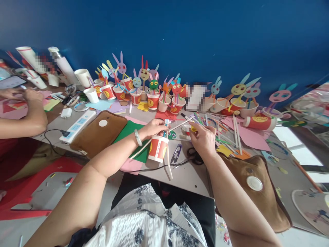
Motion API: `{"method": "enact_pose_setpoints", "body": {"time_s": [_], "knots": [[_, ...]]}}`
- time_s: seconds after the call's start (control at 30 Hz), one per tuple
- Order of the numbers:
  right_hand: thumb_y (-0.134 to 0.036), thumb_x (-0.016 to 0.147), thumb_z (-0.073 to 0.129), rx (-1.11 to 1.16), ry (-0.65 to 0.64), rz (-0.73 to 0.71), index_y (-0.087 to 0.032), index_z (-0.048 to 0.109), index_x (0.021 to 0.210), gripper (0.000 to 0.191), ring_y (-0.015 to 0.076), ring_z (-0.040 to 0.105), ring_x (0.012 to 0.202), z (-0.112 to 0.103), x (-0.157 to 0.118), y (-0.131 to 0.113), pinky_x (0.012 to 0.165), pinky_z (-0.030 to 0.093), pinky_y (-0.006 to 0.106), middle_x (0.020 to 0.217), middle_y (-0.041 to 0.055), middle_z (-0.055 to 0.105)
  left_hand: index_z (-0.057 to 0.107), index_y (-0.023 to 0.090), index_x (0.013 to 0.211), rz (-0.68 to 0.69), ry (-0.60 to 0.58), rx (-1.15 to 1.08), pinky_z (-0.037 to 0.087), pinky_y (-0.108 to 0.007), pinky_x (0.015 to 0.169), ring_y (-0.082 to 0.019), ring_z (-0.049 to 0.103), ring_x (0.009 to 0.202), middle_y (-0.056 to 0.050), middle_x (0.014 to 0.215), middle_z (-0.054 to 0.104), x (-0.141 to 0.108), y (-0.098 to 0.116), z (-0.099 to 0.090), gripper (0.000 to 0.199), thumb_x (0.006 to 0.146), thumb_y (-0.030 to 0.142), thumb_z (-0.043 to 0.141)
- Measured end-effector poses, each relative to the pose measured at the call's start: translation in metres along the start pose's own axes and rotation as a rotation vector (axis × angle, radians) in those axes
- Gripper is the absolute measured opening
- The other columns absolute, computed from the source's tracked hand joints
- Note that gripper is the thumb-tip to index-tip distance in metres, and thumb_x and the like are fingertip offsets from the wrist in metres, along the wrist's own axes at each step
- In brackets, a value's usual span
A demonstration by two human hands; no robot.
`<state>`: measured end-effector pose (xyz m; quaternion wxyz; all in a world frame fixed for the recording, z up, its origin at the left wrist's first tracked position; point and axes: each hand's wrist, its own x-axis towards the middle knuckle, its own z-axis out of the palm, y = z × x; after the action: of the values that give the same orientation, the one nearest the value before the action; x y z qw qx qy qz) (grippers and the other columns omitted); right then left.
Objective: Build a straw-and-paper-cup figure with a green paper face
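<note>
My left hand [155, 127], with a pale bangle at its wrist, pinches thin blue stems [165, 133] that rise out of a red and white paper cup [157, 151]. Long white strips [169, 163] stick out from the cup on both sides. To the right, my right hand [205, 139] has its fingers curled together beside a small yellow round piece [193, 128]; what they grip is too small to make out. Purple thread snips [176, 153] and black-handled scissors [194, 156] lie between my hands on the table.
Paper cups with rabbit-faced figures [177, 89] line the blue wall. A brown cushioned pouch [99, 132] and a power strip [78, 127] lie left; another brown pouch [239, 181] lies right. A dark cable [151, 169] crosses the front. Another person's arm [24, 125] works far left.
</note>
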<state>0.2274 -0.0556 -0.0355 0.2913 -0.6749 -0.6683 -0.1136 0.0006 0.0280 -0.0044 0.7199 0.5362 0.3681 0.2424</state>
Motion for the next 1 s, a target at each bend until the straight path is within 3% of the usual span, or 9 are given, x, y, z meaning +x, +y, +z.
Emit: {"method": "enact_pose_setpoints", "body": {"time_s": [0.23,0.37,0.57,0.77,1.0], "knots": [[-0.038,0.098,0.047,-0.133,-0.046,-0.118,-0.015,0.065,0.131,0.043,0.0286,0.068,0.091,-0.003,0.000,-0.008,0.110,0.028,0.048,0.095,0.0109,0.079,0.066,0.009,0.080,0.021,0.004,-0.004,0.029,-0.018,0.041,-0.003,0.047,0.039,0.004,0.058,0.063,0.000,-0.002,0.000,0.012,0.088,0.003,0.059],[-0.031,0.101,0.039,-0.179,-0.089,-0.113,-0.015,0.060,0.136,0.044,0.0294,0.067,0.096,-0.002,0.000,-0.006,0.113,0.024,0.052,0.092,0.0111,0.079,0.066,0.009,0.079,0.030,0.009,0.013,0.030,-0.018,0.042,-0.003,0.046,0.040,0.004,0.056,0.061,0.000,-0.003,0.000,0.009,0.087,0.004,0.062],[-0.023,0.095,0.047,-0.238,-0.153,-0.216,-0.020,0.064,0.130,0.039,0.0278,0.066,0.098,-0.003,-0.003,-0.002,0.112,0.023,0.052,0.091,0.0090,0.079,0.066,0.009,0.082,0.032,0.003,0.034,0.030,-0.018,0.042,-0.003,0.046,0.040,0.005,0.056,0.060,-0.001,-0.004,0.000,0.011,0.088,0.004,0.059],[-0.027,0.096,0.049,-0.425,-0.158,-0.130,-0.017,0.067,0.127,0.037,0.0303,0.064,0.091,-0.007,0.000,0.002,0.109,0.021,0.055,0.081,0.0108,0.077,0.066,0.009,0.083,0.029,-0.014,0.053,0.031,-0.018,0.042,-0.003,0.047,0.040,0.005,0.057,0.059,-0.003,-0.002,0.001,0.011,0.089,0.004,0.058],[-0.027,0.094,0.053,-0.459,-0.178,-0.117,-0.023,0.072,0.119,0.032,0.0296,0.062,0.094,-0.003,-0.002,0.006,0.110,0.018,0.057,0.096,0.0103,0.076,0.067,0.008,0.088,0.044,0.002,0.036,0.031,-0.017,0.043,-0.003,0.045,0.040,0.004,0.056,0.060,0.001,-0.001,-0.004,0.012,0.088,0.003,0.056]]}}
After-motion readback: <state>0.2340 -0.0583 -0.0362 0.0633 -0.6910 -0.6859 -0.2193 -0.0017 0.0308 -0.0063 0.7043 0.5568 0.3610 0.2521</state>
